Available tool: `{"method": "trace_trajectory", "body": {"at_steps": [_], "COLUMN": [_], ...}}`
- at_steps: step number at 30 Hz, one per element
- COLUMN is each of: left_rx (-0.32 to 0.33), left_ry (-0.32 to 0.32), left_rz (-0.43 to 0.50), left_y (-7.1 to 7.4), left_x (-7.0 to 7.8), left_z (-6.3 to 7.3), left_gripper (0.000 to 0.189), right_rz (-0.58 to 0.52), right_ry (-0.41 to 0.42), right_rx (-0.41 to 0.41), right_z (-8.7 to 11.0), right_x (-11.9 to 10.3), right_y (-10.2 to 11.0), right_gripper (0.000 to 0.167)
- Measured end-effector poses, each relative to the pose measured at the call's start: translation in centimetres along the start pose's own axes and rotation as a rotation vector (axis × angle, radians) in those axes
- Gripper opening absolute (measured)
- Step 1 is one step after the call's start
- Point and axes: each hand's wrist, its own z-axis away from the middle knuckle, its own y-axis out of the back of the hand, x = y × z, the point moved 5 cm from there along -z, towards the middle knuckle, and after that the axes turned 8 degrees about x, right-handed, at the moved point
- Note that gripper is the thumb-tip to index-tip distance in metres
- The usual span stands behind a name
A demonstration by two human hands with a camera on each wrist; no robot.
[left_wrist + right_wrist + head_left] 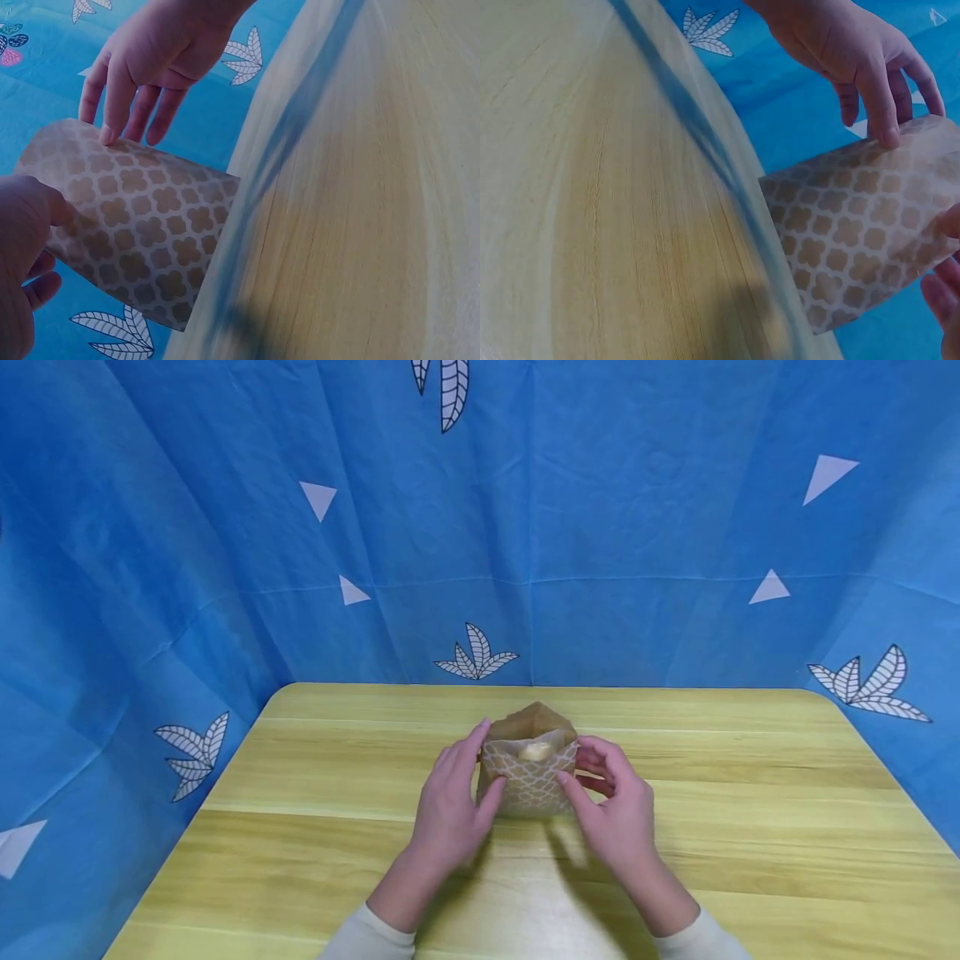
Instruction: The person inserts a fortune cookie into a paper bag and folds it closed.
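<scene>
A brown paper bag (528, 785) with a white lattice print stands upright on the table, its mouth gaping at the top. Something pale (536, 750) shows at the front of the mouth; I cannot tell what it is. My left hand (453, 802) holds the bag's left side, thumb on the front and fingers behind the edge. On the opposite side my right hand (618, 802) holds it the same way. Both wrist views show the patterned paper (142, 225) between the two hands, its front bulging slightly. The bag's back and most of its inside are hidden.
The light wood-grain table (300, 827) has rounded far corners. Behind it and along both sides hangs a blue cloth (637, 527) printed with white leaves and triangles. Shadows of the arms fall across the tabletop.
</scene>
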Motion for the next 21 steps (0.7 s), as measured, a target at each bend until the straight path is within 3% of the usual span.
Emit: {"method": "trace_trajectory", "body": {"at_steps": [4,8,13,21], "left_rx": [0.037,0.038,0.034,0.0], "left_ry": [-0.037,-0.009,0.105,0.304], "left_rz": [0.006,0.067,0.232,0.451], "left_y": [0.2,0.1,0.0,-0.5], "left_x": [0.2,0.0,-0.6,-1.3], "left_z": [0.0,0.1,0.1,-0.5], "left_gripper": [0.079,0.08,0.078,0.079], "right_rz": [-0.007,-0.024,-0.054,-0.196], "right_ry": [0.065,0.055,0.014,-0.212], "right_rx": [0.019,0.012,-0.004,-0.101], "right_z": [0.2,0.5,0.4,-0.3], "right_x": [1.1,2.2,2.4,2.4], "right_y": [0.1,0.1,0.0,-0.8], "right_gripper": [0.051,0.055,0.056,0.067]}}
